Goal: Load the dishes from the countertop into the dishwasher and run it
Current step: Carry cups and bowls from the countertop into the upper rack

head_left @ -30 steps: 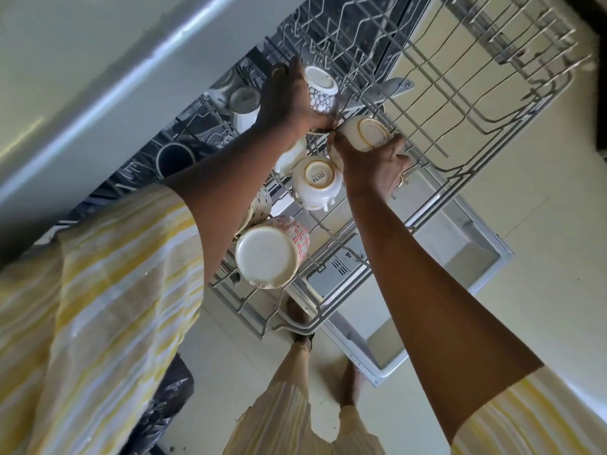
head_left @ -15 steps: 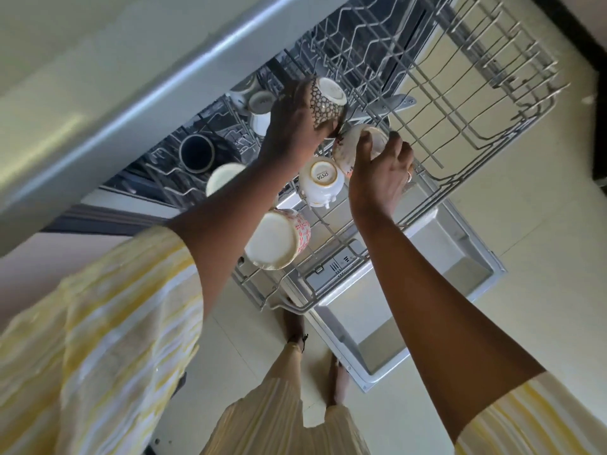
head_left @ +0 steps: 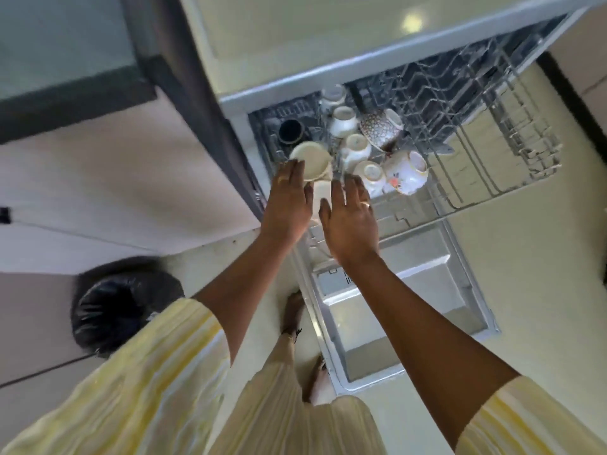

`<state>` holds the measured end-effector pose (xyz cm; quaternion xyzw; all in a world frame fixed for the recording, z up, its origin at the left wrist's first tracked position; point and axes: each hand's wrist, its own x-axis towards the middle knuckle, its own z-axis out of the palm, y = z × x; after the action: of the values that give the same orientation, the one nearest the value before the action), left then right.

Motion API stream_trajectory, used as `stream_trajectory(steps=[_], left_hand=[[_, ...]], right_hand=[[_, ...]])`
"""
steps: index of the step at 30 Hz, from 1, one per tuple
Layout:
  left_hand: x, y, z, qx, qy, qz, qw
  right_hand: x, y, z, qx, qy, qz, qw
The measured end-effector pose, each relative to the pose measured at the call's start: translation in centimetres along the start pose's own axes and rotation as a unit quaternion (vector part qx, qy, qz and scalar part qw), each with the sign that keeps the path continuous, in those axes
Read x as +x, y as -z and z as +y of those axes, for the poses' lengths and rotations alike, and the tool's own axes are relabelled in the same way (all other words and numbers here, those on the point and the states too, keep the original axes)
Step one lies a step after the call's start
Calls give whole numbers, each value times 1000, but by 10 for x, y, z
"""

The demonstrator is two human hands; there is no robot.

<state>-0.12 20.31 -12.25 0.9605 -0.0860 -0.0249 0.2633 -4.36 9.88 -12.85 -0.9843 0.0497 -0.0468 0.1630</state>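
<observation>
Glazed ceramic cups point(head_left: 368, 149) sit upturned in the wire rack point(head_left: 486, 149), clustered at its left end. Both hands hover flat just before the rack, fingers spread and holding nothing: left hand point(head_left: 289, 205) near a round cream cup point(head_left: 310, 159), right hand point(head_left: 351, 221) beside it.

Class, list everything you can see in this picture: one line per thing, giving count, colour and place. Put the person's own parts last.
Upper rack: one, grey wire, pulled out of the dishwasher.
Cups: about seven, mostly white, upside down or tilted at the rack's left end.
Patterned cup: one, white with dark dots, tilted, among them.
Floral cup: one, white with an orange flower, on its side at the rack's front.
Dishwasher door: one, grey, folded down.
Bin bag: one, black, on the floor, left.
Left hand: open, by a cream cup.
Right hand: open, empty.
</observation>
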Motion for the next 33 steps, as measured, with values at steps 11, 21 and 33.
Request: stream_trajectory(steps=[11,21,33], left_hand=[[-104,146,-61,-18,154,119,981],[-88,280,-145,-22,227,227,947],[-49,341,-238,38,311,219,924]], right_hand=[[-22,50,-164,-46,258,-55,964],[39,62,-321,-10,422,37,906],[122,49,-467,-31,360,-59,931]])
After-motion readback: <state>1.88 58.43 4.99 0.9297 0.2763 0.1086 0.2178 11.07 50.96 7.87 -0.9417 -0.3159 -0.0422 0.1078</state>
